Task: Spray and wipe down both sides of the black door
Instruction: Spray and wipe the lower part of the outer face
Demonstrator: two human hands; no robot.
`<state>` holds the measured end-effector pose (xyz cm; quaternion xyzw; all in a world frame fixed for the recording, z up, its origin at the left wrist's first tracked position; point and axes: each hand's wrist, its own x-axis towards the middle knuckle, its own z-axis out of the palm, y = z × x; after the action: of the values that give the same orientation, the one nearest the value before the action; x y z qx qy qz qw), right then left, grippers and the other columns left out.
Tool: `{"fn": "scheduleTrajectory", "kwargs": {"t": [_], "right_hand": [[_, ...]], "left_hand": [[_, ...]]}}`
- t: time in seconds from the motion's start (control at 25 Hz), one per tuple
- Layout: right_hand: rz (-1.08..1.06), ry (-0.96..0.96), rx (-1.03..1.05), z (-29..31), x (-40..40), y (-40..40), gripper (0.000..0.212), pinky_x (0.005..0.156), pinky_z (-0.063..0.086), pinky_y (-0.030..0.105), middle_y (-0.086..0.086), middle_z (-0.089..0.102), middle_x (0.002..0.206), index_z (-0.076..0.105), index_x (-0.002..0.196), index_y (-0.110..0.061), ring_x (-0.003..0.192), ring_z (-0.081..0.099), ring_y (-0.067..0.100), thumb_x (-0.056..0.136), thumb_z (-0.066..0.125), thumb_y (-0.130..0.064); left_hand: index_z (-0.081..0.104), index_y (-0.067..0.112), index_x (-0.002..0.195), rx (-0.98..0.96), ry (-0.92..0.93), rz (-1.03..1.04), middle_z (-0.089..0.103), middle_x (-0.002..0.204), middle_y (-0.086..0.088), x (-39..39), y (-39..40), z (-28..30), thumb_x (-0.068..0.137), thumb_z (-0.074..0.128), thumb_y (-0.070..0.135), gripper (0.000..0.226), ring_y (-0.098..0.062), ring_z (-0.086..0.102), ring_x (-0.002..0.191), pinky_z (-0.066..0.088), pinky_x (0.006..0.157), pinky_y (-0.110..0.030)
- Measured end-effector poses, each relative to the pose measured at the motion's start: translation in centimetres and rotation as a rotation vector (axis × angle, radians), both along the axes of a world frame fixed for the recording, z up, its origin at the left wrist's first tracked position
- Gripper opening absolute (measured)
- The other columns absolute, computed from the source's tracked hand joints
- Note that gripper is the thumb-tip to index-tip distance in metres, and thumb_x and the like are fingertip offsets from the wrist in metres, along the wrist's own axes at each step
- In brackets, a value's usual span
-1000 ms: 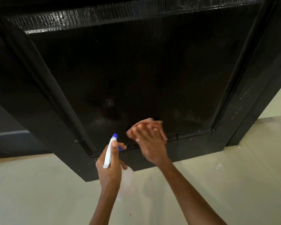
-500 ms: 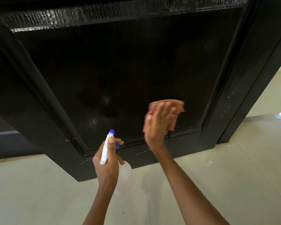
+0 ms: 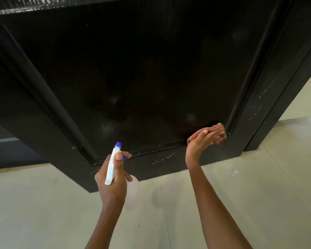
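A glossy black panelled wooden door fills most of the head view, its lower edge seen just above a pale cream tiled floor. The recessed centre panel is framed by raised mouldings, and small white specks and streaks are scattered along the bottom rail and up the right stile.

A translucent plastic spray bottle with a white trigger head and blue nozzle is gripped by the left hand in front of the door's bottom rail, towards the left. The fingers are curled round the neck of the bottle, the thumb is laid along the top of the white head, and a fingertip is seen at the trigger beside the nozzle. The nozzle is pointed up towards the door. The clouded bottle body hangs below the hand, over the floor.

A reddish-pink ribbed cleaning cloth is pressed against the lower right corner of the recessed panel by the right hand, right beside the right-hand moulding. The fingers are bent over the cloth, which is bunched under them, with its edge showing past the fingertips. Whether the thumb is also closed on the cloth cannot be told. Both forearms are bare and reach up from the bottom of the view.
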<state>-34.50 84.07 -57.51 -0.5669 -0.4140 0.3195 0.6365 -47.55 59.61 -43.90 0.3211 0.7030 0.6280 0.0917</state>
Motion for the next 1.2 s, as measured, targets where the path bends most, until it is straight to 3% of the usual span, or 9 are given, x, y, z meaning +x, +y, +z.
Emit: {"fn": "scheduleTrajectory", "kwargs": {"t": [0.12,0.28,0.48,0.56,0.72,0.88,0.96,1.08,1.2], "right_hand": [[0.002,0.166,-0.117,2.3,-3.1,-1.8,0.069,0.127,-0.005,0.037,0.007,-0.017,0.172,-0.013,0.162,-0.013,0.159,-0.010,0.024,0.111,0.019,-0.045],[0.187,0.053,-0.133,2.3,-12.6,-9.7,0.076,0.127,-0.010,0.036,0.009,-0.024,0.168,-0.018,0.159,-0.007,0.157,-0.018,0.021,0.107,0.016,-0.051],[0.451,-0.235,-0.181,-2.0,-18.3,-16.1,0.084,0.127,-0.006,0.036,-0.003,-0.029,0.163,-0.024,0.153,-0.018,0.153,-0.026,0.018,0.096,-0.001,-0.076],[0.483,-0.244,-0.179,-2.2,-17.6,-16.2,0.085,0.127,-0.007,0.036,-0.002,-0.028,0.165,-0.023,0.155,-0.017,0.153,-0.025,0.018,0.098,0.002,-0.074],[0.345,-0.087,-0.199,-0.2,-12.4,-12.3,0.075,0.127,0.003,0.051,0.027,0.001,0.169,0.002,0.158,0.009,0.157,-0.003,0.043,0.104,0.021,-0.039],[0.045,0.005,-0.183,1.2,-2.2,-4.0,0.096,0.128,-0.002,0.048,0.020,-0.005,0.171,-0.002,0.161,0.000,0.158,-0.006,0.035,0.091,0.011,-0.063],[0.031,0.048,-0.197,1.8,0.6,-2.0,0.102,0.128,0.000,0.054,0.015,-0.008,0.172,-0.004,0.163,-0.005,0.158,-0.006,0.035,0.083,0.005,-0.068],[0.083,-0.024,-0.205,1.6,-1.9,-3.5,0.064,0.126,-0.006,0.044,0.020,-0.009,0.171,0.000,0.162,0.000,0.157,-0.008,0.038,0.109,0.018,-0.032],[0.154,0.107,-0.210,1.0,-8.3,-7.8,0.071,0.126,-0.010,0.042,0.017,-0.015,0.170,-0.007,0.162,-0.003,0.158,-0.014,0.032,0.108,0.021,-0.040]], "left_hand": [[0.069,0.031,0.087,-0.012,0.006,0.016,0.063,0.062,0.018,-1.6,-1.7,-0.2,0.085,0.034,0.083,0.062,-0.004,0.060,0.053,0.045,0.053,-0.007],[0.073,0.020,0.091,-0.033,0.014,0.056,0.065,0.067,0.014,-4.2,-3.8,-0.8,0.083,0.034,0.087,0.078,-0.009,0.060,0.050,0.045,0.051,-0.010],[0.063,0.029,0.079,-0.096,-0.001,0.154,0.059,0.053,0.012,-5.7,-5.4,-0.7,0.092,0.040,0.058,0.040,0.000,0.059,0.053,0.041,0.053,-0.022],[0.065,0.029,0.080,-0.108,0.007,0.136,0.056,0.052,0.002,-5.7,-5.4,-0.9,0.093,0.041,0.058,0.040,-0.003,0.058,0.051,0.042,0.053,-0.023],[0.072,0.025,0.086,-0.110,0.014,0.052,0.062,0.060,-0.006,-5.0,-4.8,-1.6,0.093,0.039,0.073,0.059,-0.013,0.057,0.045,0.045,0.051,-0.013],[0.073,0.023,0.087,-0.113,-0.042,0.025,0.066,0.066,0.006,-4.2,-4.2,-1.6,0.092,0.038,0.072,0.060,-0.010,0.056,0.045,0.048,0.053,-0.016],[0.073,0.019,0.091,-0.125,-0.061,0.022,0.069,0.073,0.007,-4.0,-3.9,-1.6,0.091,0.040,0.065,0.056,-0.009,0.057,0.046,0.047,0.056,-0.020],[0.074,0.017,0.093,-0.140,-0.051,0.021,0.066,0.072,0.002,-3.9,-3.9,-1.5,0.091,0.040,0.062,0.056,-0.010,0.059,0.048,0.045,0.053,-0.011],[0.073,0.020,0.088,-0.163,-0.017,0.031,0.067,0.069,0.001,-4.2,-4.3,-1.6,0.094,0.039,0.061,0.054,-0.012,0.059,0.047,0.045,0.053,-0.010]]}}
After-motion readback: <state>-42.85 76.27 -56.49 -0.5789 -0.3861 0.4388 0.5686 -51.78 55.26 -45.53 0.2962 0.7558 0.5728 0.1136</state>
